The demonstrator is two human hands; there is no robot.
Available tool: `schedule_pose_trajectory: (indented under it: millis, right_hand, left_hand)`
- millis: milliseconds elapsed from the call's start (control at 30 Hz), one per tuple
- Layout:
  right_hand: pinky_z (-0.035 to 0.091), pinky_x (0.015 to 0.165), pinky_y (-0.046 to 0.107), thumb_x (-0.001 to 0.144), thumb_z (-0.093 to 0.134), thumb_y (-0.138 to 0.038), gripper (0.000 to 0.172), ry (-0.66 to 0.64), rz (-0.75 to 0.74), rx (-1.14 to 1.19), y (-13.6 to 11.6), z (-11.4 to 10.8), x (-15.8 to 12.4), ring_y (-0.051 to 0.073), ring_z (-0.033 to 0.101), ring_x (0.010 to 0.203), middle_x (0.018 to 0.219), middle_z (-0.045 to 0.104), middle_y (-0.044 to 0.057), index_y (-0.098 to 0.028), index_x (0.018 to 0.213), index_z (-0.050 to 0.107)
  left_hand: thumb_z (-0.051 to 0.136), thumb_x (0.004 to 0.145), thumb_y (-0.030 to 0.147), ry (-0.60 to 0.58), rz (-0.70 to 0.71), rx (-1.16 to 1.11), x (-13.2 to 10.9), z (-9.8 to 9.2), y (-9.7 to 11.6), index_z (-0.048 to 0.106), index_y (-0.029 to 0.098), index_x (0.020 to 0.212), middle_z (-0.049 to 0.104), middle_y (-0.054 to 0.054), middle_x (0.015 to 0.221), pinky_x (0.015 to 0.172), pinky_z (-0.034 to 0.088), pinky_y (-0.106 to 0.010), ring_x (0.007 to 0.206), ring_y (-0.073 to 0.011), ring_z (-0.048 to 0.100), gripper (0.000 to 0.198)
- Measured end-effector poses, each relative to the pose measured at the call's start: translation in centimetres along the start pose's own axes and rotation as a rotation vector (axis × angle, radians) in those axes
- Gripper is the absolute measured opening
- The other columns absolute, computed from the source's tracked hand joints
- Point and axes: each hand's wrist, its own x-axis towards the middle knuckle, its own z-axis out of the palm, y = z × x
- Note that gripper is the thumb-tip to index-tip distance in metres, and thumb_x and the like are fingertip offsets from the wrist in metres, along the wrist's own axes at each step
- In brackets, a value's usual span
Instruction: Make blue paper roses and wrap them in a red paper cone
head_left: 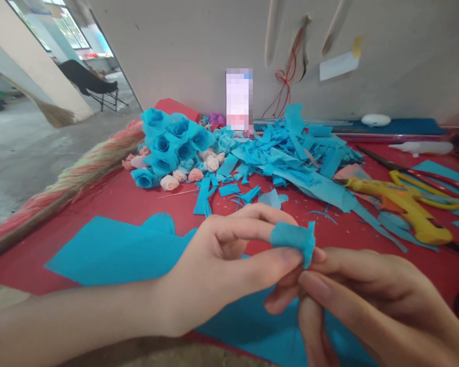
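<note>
My left hand point(218, 260) pinches a small rolled piece of blue paper point(294, 239) between thumb and forefinger, low in the middle of the view. My right hand point(359, 295) meets it from the right, its fingers closed against the lower end of the same roll. Both hands hover over a large blue paper sheet point(110, 250) lying on the red table point(137, 201).
A heap of finished blue and pink paper roses point(172, 148) lies at the back left. Cut blue strips point(290, 153) are piled behind the hands. A yellow glue gun point(405, 204) and scissors point(428, 178) rest at the right. A broom point(61, 178) lies along the table's left edge.
</note>
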Motion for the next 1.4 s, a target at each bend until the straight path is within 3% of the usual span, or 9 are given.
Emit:
schedule_pose_trajectory:
  millis: [200,333,500,633,900,1167,1400]
  right_hand:
    - [0.045,0.029,0.023,0.075,0.050,-0.053,0.030,0.012,-0.013,-0.022,-0.1,0.1,0.0,0.017,0.054,0.038,0.041,0.052,0.000,-0.028,0.077,0.066]
    - [0.049,0.036,0.020,0.079,0.050,-0.045,0.022,-0.028,0.002,0.067,-0.4,0.1,0.2,0.015,0.057,0.040,0.046,0.057,-0.001,-0.030,0.078,0.066]
    - [0.049,0.044,0.008,0.082,0.052,-0.033,0.014,-0.064,-0.012,0.183,-0.5,-0.2,0.3,0.009,0.060,0.045,0.049,0.060,-0.004,-0.032,0.081,0.065]
    - [0.049,0.047,0.007,0.083,0.051,-0.030,0.015,-0.076,-0.015,0.171,-0.2,-0.4,0.3,0.008,0.060,0.048,0.051,0.060,-0.005,-0.034,0.081,0.065]
    - [0.049,0.041,0.010,0.082,0.052,-0.036,0.015,-0.057,0.003,0.114,0.1,-0.2,0.2,0.009,0.057,0.039,0.049,0.061,-0.006,-0.039,0.085,0.066]
    - [0.049,0.042,0.009,0.081,0.054,-0.031,0.016,-0.019,-0.007,0.153,0.0,-0.2,0.1,0.009,0.058,0.041,0.052,0.062,-0.007,-0.042,0.087,0.065]
    - [0.051,0.043,0.011,0.081,0.053,-0.035,0.015,-0.016,-0.010,0.168,0.0,-0.1,0.3,0.010,0.058,0.040,0.051,0.061,-0.007,-0.041,0.088,0.064]
  left_hand:
    - [0.055,0.073,0.008,0.019,0.029,0.043,0.0,0.0,0.2,0.066,0.013,0.065,0.051,0.000,0.078,0.045,0.044,-0.018,0.048,-0.0025,0.050,0.015]
    - [0.056,0.070,0.005,0.051,0.054,0.088,0.0,0.1,0.3,0.065,0.013,0.062,0.052,0.000,0.077,0.044,0.045,-0.018,0.049,-0.0028,0.050,0.014]
    - [0.059,0.068,0.006,0.077,0.116,0.192,0.0,-0.3,0.1,0.064,0.015,0.064,0.056,0.000,0.075,0.067,0.048,-0.022,0.079,-0.0123,0.056,0.011]
    - [0.059,0.069,0.008,0.071,0.129,0.252,-0.2,-0.4,0.1,0.064,0.015,0.068,0.055,0.000,0.078,0.080,0.044,-0.026,0.082,-0.0124,0.055,0.009]
    - [0.057,0.070,0.008,0.093,0.117,0.298,-0.1,-0.1,0.3,0.061,0.015,0.065,0.054,0.000,0.079,0.078,0.044,-0.027,0.083,-0.0138,0.054,0.009]
    - [0.062,0.068,0.013,0.118,0.100,0.338,-0.3,0.0,0.7,0.062,0.015,0.065,0.054,-0.001,0.080,0.067,0.047,-0.023,0.082,-0.0149,0.054,0.003]
    - [0.065,0.067,0.016,0.151,0.175,0.493,0.0,0.2,1.1,0.064,0.015,0.059,0.055,-0.001,0.072,0.079,0.044,-0.029,0.080,-0.0159,0.055,0.008]
